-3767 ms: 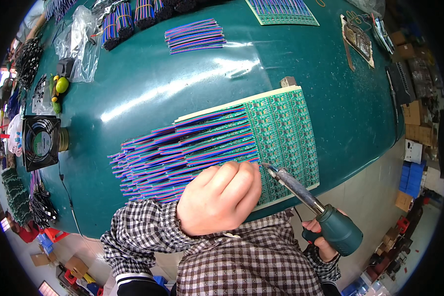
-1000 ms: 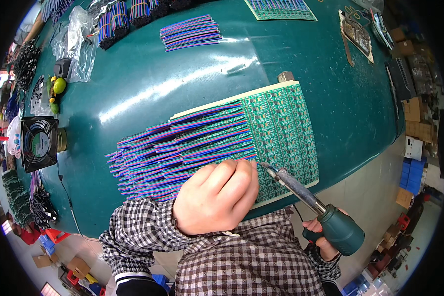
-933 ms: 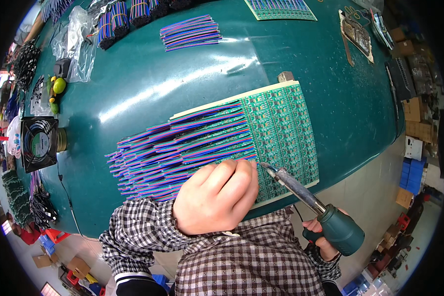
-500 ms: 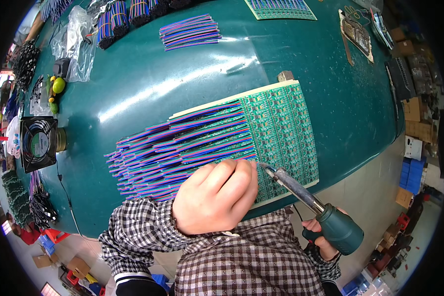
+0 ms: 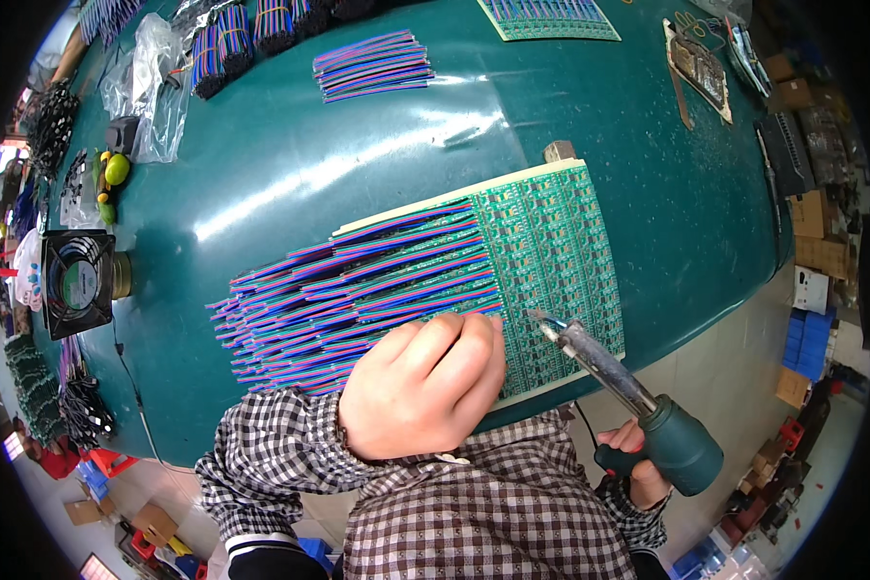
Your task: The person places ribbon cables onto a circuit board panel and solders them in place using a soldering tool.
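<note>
My left hand (image 5: 425, 387) is closed in a pinch over the lower part of the circuit board panel (image 5: 551, 251), at the edge of the wire rows. Its fingertips are mostly hidden, with a multicoloured ribbon wire (image 5: 483, 302) showing right beside them. Many such red, blue, green and black strips lie across the panel's left half and trail off its left side. My right hand (image 5: 638, 469) grips the handle of a dark green soldering gun (image 5: 681, 447). The gun's metal tip sits over the panel's green boards, a little right of my left fingers; contact is unclear.
A small metal block (image 5: 559, 151) stands at the panel's far edge. Farther back lie a loose wire pile (image 5: 373, 68), wire bundles (image 5: 220, 48) and another board panel (image 5: 551, 19). A black fan (image 5: 77, 282) stands at the left, a scorched tray (image 5: 698, 68) far right.
The soldering gun has moved right, its tip drawing away from my left fingertips. My left hand has stayed in place.
</note>
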`<move>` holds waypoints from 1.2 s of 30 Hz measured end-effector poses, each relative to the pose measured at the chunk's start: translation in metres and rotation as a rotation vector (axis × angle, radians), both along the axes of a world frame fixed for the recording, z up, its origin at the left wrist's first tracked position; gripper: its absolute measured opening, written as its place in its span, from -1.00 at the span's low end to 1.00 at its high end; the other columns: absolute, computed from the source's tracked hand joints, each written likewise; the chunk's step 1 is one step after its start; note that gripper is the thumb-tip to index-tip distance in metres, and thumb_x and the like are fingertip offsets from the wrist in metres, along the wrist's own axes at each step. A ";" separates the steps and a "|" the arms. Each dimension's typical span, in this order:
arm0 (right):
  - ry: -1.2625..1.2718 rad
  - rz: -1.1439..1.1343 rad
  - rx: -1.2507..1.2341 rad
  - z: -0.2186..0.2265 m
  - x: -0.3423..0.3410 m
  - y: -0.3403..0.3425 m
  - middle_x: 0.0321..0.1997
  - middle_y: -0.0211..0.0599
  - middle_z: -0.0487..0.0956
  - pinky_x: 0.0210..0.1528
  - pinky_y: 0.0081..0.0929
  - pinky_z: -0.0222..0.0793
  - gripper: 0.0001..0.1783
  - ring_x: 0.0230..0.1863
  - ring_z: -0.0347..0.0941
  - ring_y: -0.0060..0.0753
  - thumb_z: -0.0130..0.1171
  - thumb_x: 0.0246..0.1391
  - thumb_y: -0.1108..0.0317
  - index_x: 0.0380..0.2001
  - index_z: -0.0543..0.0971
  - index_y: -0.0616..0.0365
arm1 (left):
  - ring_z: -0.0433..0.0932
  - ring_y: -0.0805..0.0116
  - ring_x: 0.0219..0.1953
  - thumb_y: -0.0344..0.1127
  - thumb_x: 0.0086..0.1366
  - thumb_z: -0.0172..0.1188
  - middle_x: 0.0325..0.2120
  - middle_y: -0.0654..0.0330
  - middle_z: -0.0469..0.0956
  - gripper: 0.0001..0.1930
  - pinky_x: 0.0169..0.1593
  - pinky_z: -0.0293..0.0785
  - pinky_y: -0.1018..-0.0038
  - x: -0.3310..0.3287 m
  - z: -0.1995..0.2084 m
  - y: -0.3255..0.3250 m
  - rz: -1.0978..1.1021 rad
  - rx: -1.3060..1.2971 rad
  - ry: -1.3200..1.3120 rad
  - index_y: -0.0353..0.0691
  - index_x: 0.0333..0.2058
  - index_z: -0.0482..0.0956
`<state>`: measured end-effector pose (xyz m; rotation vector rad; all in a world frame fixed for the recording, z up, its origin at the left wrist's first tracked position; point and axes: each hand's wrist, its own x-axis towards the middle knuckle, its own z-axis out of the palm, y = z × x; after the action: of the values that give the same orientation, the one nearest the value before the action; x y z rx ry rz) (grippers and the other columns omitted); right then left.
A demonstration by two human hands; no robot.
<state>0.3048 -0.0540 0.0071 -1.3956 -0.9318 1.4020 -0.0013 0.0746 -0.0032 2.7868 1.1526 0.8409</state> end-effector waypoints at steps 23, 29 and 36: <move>0.214 -0.160 0.257 -0.013 0.018 0.054 -0.30 -0.13 0.51 -0.24 -0.08 0.72 -0.24 -0.30 0.50 -0.20 0.22 0.19 0.02 0.11 0.34 0.60 | 0.57 0.17 -0.06 -0.42 0.01 0.29 -0.01 0.09 0.57 -0.61 -0.01 0.53 0.32 0.002 0.023 -0.012 -0.062 -0.391 -0.118 -0.16 -0.10 0.73; 0.238 -0.144 0.273 -0.018 0.021 0.067 -0.30 -0.19 0.48 -0.26 -0.16 0.73 -0.23 -0.28 0.47 -0.26 0.19 0.22 -0.05 0.10 0.36 0.58 | 0.57 0.16 -0.08 -0.40 0.01 0.27 -0.05 0.09 0.58 -0.57 -0.06 0.48 0.33 0.005 0.022 -0.009 0.093 -0.375 -0.052 -0.22 -0.07 0.70; 0.271 -0.135 0.281 -0.021 0.025 0.070 -0.30 -0.17 0.47 -0.30 -0.20 0.73 -0.21 -0.29 0.48 -0.27 0.19 0.23 -0.07 0.10 0.34 0.58 | 0.57 0.18 -0.12 -0.42 -0.04 0.28 -0.06 0.10 0.58 -0.54 -0.13 0.46 0.35 0.000 0.015 -0.005 -0.020 -0.389 -0.095 -0.23 -0.06 0.70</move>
<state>0.3301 0.0160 -0.0140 -1.0116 -0.8056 1.2654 -0.0010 0.0699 0.0122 2.4135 1.1302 0.6550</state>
